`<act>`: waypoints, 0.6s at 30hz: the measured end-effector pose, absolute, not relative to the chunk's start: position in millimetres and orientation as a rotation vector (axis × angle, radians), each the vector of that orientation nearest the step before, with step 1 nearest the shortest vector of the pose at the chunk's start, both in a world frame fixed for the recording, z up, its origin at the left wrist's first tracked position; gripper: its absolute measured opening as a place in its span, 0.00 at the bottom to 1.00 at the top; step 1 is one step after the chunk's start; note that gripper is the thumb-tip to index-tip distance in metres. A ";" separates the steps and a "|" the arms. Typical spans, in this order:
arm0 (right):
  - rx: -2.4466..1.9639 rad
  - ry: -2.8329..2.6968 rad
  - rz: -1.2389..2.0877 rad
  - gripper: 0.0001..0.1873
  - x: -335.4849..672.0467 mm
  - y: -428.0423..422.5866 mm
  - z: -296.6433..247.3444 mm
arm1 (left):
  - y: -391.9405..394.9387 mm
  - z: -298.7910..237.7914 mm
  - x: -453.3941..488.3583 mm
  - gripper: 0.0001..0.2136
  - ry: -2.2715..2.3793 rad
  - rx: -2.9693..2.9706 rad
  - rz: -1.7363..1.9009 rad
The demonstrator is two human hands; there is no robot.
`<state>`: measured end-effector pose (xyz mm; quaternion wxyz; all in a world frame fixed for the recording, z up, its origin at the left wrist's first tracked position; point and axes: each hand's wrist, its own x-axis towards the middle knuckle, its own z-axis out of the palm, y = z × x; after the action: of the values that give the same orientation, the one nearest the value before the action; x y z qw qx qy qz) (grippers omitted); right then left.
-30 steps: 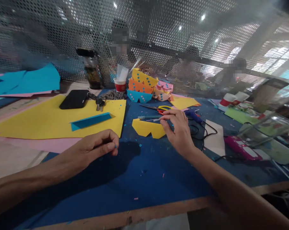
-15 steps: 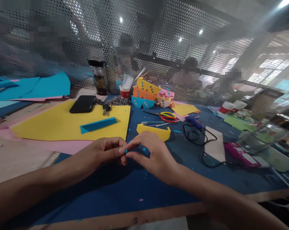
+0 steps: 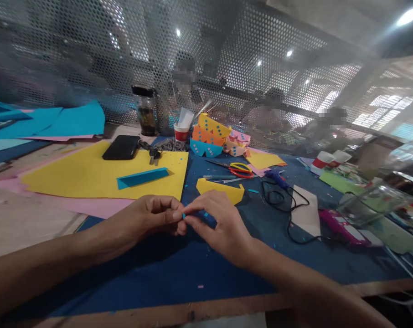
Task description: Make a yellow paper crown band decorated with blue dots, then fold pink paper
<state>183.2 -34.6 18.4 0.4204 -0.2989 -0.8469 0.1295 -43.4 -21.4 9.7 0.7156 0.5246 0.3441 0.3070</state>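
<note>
Between the fingertips of both hands is a tiny blue paper piece [image 3: 183,216]. My left hand [image 3: 158,216] pinches it from the left, thumb against fingers. From the right, my right hand [image 3: 216,217] meets it with thumb and forefinger. Just behind my right hand lies a yellow folded paper shape [image 3: 222,189]. Another small blue paper square [image 3: 206,214] shows under the right palm. Beyond my left hand, a folded blue paper strip [image 3: 143,177] rests on a yellow paper sheet [image 3: 73,177].
Scissors [image 3: 240,169] lie behind the yellow shape. Dotted paper pieces [image 3: 209,134] stand at the back beside a paper cup [image 3: 182,132] and a jar [image 3: 146,114]. A phone [image 3: 121,147] and keys [image 3: 154,156] sit left. A corded blue tool [image 3: 277,178] trails its cable at right.
The view has shifted slightly. Both hands stay together at the small blue piece, the right fingertips pressing closer on it. Nothing else on the table has visibly moved.
</note>
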 end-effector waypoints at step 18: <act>-0.767 -2.153 0.125 0.04 184.3 -35.1 15.8 | -18.0 8.2 -42.3 0.09 0.870 1.280 0.731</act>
<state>184.3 -35.1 15.8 0.4135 -0.3051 -0.8564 0.0497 -42.3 -18.0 8.2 0.6557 0.5646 0.3840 0.3223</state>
